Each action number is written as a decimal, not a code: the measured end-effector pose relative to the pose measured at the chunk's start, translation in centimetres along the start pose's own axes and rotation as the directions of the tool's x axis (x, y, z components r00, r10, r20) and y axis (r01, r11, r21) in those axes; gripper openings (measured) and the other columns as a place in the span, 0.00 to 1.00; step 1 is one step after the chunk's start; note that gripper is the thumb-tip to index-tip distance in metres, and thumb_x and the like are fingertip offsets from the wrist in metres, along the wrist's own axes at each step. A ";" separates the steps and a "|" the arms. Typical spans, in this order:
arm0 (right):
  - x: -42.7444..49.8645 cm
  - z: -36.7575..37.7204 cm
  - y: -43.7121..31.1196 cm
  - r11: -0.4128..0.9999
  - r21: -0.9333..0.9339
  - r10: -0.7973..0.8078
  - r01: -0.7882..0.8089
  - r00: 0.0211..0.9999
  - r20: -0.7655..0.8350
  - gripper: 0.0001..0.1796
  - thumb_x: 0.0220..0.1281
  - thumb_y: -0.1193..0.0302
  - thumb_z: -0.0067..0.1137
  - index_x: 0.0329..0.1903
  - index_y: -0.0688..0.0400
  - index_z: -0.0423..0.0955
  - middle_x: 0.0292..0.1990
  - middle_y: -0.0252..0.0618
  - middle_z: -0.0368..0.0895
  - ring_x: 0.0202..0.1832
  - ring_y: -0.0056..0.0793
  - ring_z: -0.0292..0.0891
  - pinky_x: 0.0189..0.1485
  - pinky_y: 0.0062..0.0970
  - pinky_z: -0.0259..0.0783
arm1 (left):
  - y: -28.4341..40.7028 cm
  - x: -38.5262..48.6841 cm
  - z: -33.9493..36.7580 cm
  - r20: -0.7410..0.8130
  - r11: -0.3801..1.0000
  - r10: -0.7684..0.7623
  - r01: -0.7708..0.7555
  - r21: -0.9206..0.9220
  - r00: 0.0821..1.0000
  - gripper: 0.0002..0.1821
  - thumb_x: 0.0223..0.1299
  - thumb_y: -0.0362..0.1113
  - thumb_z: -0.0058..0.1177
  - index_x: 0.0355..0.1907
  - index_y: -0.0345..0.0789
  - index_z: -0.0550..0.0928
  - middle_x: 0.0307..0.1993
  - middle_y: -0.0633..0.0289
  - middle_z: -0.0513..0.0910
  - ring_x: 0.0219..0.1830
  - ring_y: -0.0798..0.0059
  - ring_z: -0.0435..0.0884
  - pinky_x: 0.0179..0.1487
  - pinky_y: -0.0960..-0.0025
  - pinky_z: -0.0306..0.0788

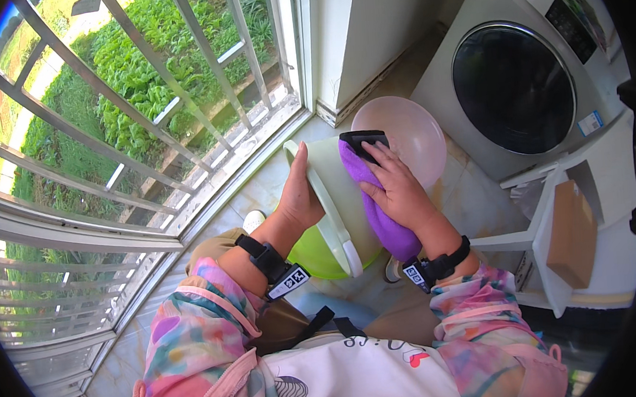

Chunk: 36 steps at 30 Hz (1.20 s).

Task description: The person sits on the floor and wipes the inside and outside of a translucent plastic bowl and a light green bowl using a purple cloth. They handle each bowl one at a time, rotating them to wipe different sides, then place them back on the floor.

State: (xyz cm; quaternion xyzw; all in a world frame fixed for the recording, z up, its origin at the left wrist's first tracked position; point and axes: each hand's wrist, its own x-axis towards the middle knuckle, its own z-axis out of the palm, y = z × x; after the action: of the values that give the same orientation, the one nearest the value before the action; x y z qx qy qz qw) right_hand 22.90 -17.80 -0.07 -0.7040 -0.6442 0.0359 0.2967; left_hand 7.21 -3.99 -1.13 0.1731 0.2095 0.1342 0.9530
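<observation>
A pale green plastic bucket [325,156] is tilted on its side before me, with a lime-green part [313,248] below its pale handle [333,219]. My left hand [299,197] grips the bucket at the handle side, thumb pointing up and the other fingers hidden. Against the outer wall, my right hand [392,185] presses a purple cloth [377,216] with a black patch [354,140] at its far end. The cloth drapes down under my palm towards the wrist.
A pink plastic basin [421,130] stands on the tiled floor just beyond the bucket. Farther right is a front-loading washing machine [489,109]. White foam packaging [543,254] and a cardboard piece [574,230] lie at right. A barred window [169,131] runs along the left.
</observation>
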 end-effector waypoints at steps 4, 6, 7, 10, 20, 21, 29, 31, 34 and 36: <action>0.2 -0.2 0.1 1.000 -0.002 -0.020 0.020 1.000 0.021 0.26 0.69 0.56 0.54 0.62 0.60 0.73 0.68 0.47 0.67 0.70 0.54 0.60 0.72 0.44 0.56 | 0.0 0.1 -0.3 0.013 1.000 0.023 -0.023 0.018 1.000 0.36 0.72 0.65 0.34 0.67 0.37 0.69 0.64 0.56 0.74 0.65 0.60 0.71 0.71 0.54 0.61; 0.3 -0.3 0.2 0.999 0.013 -0.029 0.029 0.999 0.023 0.26 0.69 0.57 0.54 0.63 0.60 0.72 0.68 0.47 0.67 0.69 0.54 0.60 0.72 0.44 0.56 | -0.1 0.0 -0.1 0.004 0.999 0.028 -0.028 0.024 1.000 0.34 0.73 0.62 0.35 0.67 0.37 0.70 0.64 0.57 0.74 0.65 0.60 0.72 0.71 0.55 0.62; 0.3 -0.4 0.2 0.999 0.042 -0.015 0.014 1.000 0.025 0.26 0.69 0.57 0.54 0.63 0.60 0.73 0.68 0.47 0.67 0.69 0.53 0.61 0.72 0.44 0.56 | -0.2 -0.1 0.1 0.004 0.999 0.026 -0.026 0.022 1.000 0.33 0.73 0.61 0.36 0.65 0.37 0.71 0.62 0.57 0.75 0.63 0.61 0.73 0.70 0.55 0.63; 0.3 -0.4 0.2 0.991 0.130 0.031 -0.034 0.999 0.027 0.25 0.70 0.58 0.54 0.62 0.60 0.72 0.68 0.47 0.68 0.68 0.51 0.62 0.72 0.43 0.56 | -0.3 -0.4 0.6 -0.025 0.999 0.019 -0.018 0.027 1.000 0.29 0.74 0.57 0.37 0.62 0.37 0.74 0.59 0.57 0.78 0.60 0.62 0.76 0.68 0.57 0.66; 0.2 -0.2 -0.1 0.911 0.304 0.301 -0.277 0.953 -0.033 0.20 0.72 0.66 0.53 0.61 0.64 0.72 0.61 0.50 0.75 0.59 0.47 0.74 0.64 0.32 0.66 | 0.3 0.3 0.2 -0.110 0.997 0.037 -0.029 0.072 0.993 0.28 0.73 0.58 0.41 0.57 0.35 0.77 0.53 0.56 0.81 0.55 0.62 0.79 0.64 0.58 0.70; 0.2 -0.3 -0.2 0.897 0.287 0.362 -0.336 0.931 -0.044 0.20 0.72 0.66 0.53 0.61 0.63 0.72 0.60 0.50 0.75 0.58 0.46 0.74 0.64 0.31 0.66 | 0.4 0.3 0.2 -0.132 0.997 0.046 -0.038 0.064 0.990 0.28 0.73 0.58 0.41 0.57 0.35 0.77 0.53 0.56 0.81 0.55 0.61 0.79 0.64 0.57 0.69; 1.3 -2.4 -0.7 0.993 0.118 0.053 0.004 0.877 -0.477 0.18 0.59 0.87 0.43 0.47 0.62 0.78 0.55 0.43 0.80 0.59 0.39 0.74 0.63 0.31 0.67 | 1.0 0.9 -0.8 -0.147 0.994 0.107 -0.111 -0.019 0.983 0.27 0.72 0.54 0.41 0.55 0.32 0.77 0.52 0.54 0.81 0.55 0.60 0.78 0.65 0.56 0.67; 0.3 -4.1 -1.1 0.977 0.198 0.008 0.074 0.924 -0.382 0.20 0.51 0.90 0.40 0.39 0.63 0.80 0.53 0.42 0.81 0.59 0.39 0.73 0.63 0.32 0.67 | 1.3 1.2 -1.3 -0.153 0.993 0.104 -0.111 -0.037 0.983 0.26 0.72 0.54 0.41 0.56 0.32 0.76 0.51 0.53 0.81 0.55 0.60 0.78 0.66 0.56 0.67; -0.5 -6.3 -2.4 0.964 0.144 -0.158 0.225 0.915 -0.372 0.18 0.45 0.90 0.39 0.32 0.64 0.79 0.43 0.43 0.84 0.57 0.40 0.75 0.61 0.31 0.69 | 1.7 1.4 -2.0 -0.195 0.988 0.156 -0.157 0.011 0.968 0.25 0.73 0.52 0.40 0.56 0.32 0.75 0.50 0.55 0.81 0.54 0.60 0.79 0.65 0.56 0.69; -1.2 -8.2 -4.0 0.904 0.330 -0.191 0.273 0.946 -0.261 0.18 0.42 0.88 0.39 0.33 0.65 0.79 0.37 0.45 0.84 0.48 0.39 0.80 0.53 0.29 0.73 | 1.9 1.1 -2.5 -0.153 0.978 0.203 -0.191 0.088 0.967 0.24 0.73 0.51 0.39 0.56 0.32 0.75 0.50 0.56 0.81 0.53 0.61 0.80 0.64 0.58 0.70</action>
State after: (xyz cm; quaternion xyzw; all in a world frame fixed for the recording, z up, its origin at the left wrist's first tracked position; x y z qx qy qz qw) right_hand 22.71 -21.99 8.12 -0.5547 -0.6689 0.0390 0.4933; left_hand 6.70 -1.28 -2.90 0.2161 0.2722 0.2342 0.9079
